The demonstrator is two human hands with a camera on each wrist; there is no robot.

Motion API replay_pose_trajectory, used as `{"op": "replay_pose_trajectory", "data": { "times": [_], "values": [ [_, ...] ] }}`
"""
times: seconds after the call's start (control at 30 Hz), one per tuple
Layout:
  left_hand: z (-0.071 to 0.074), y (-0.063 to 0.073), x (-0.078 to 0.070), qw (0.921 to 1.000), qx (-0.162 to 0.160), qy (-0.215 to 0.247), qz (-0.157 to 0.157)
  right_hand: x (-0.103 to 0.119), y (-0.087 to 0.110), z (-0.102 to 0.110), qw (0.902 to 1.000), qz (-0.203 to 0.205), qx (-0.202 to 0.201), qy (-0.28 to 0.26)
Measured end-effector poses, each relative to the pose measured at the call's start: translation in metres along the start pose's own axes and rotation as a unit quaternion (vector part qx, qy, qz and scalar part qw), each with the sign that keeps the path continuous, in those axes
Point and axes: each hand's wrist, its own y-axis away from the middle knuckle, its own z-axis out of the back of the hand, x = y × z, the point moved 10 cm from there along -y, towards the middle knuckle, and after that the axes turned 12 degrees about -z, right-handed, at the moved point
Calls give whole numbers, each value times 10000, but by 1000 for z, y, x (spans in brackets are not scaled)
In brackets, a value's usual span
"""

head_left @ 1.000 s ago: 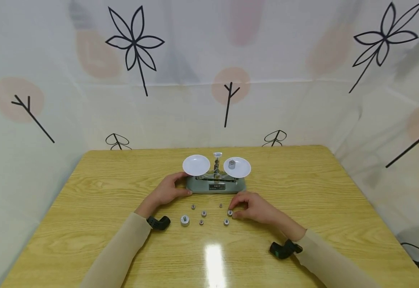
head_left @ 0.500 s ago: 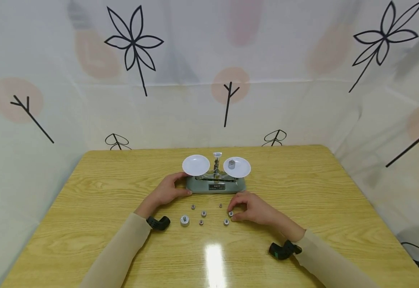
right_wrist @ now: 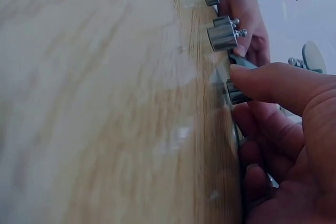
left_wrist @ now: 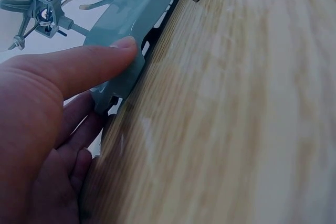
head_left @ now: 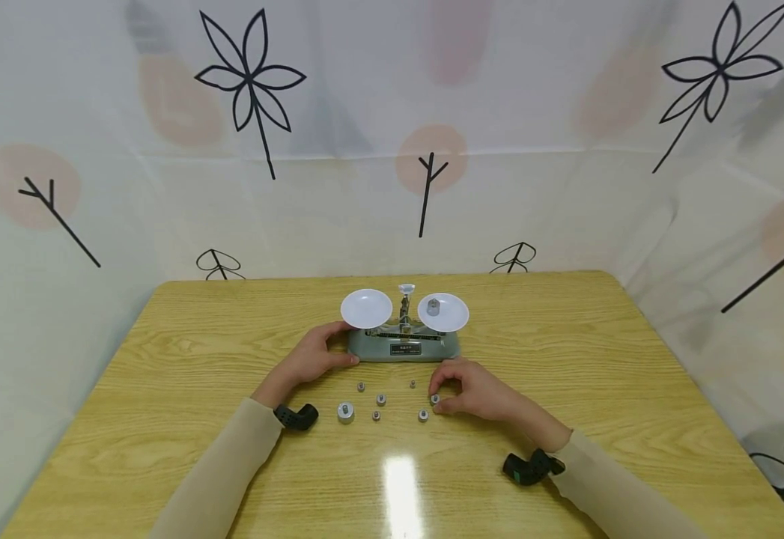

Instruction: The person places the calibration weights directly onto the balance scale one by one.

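Observation:
My left hand point(head_left: 314, 354) grips the left end of a grey-green balance scale point(head_left: 371, 348). In the left wrist view its thumb point(left_wrist: 107, 59) lies along the base's front, with the other fingers round the end and behind. My right hand point(head_left: 479, 391) pinches a small metal weight point(head_left: 435, 400) between thumb and fingers, just in front of the scale's right end. In the right wrist view the thumb partly covers this weight point(right_wrist: 236, 94), low by the tabletop. A larger weight point(head_left: 433, 307) sits in the white right pan point(head_left: 454, 318); the left pan point(head_left: 366, 308) holds nothing.
Several loose weights stand on the wooden table point(head_left: 243, 479) before the scale, the largest weight point(head_left: 345, 413) at the left. Another weight point(head_left: 423, 415) is close to my right thumb. A patterned cloth point(head_left: 351, 209) hangs behind the table.
My right hand has shifted the pinched weight slightly to the right along the table. The left hand keeps its grip on the scale, which has not moved.

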Motion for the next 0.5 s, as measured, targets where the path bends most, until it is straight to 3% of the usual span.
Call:
{"op": "replay_pose_trajectory", "data": {
  "times": [0.17, 0.27, 0.4, 0.5],
  "values": [
    [4, 3, -27, 10000, 56, 20, 19, 0, 0, 2, 9996, -240, 46, -142],
    [4, 2, -22, 9999, 87, 58, -9, -2, -1, 3, 9986, -374, 87, -364],
    [1, 1, 2, 9999, 128, 68, 29, -5, -2, 6, 9977, -472, 112, -476],
    [1, 1, 2, 9998, 156, 72, 49, -6, -3, 9, 9975, -510, 79, -475]
  ]
}}
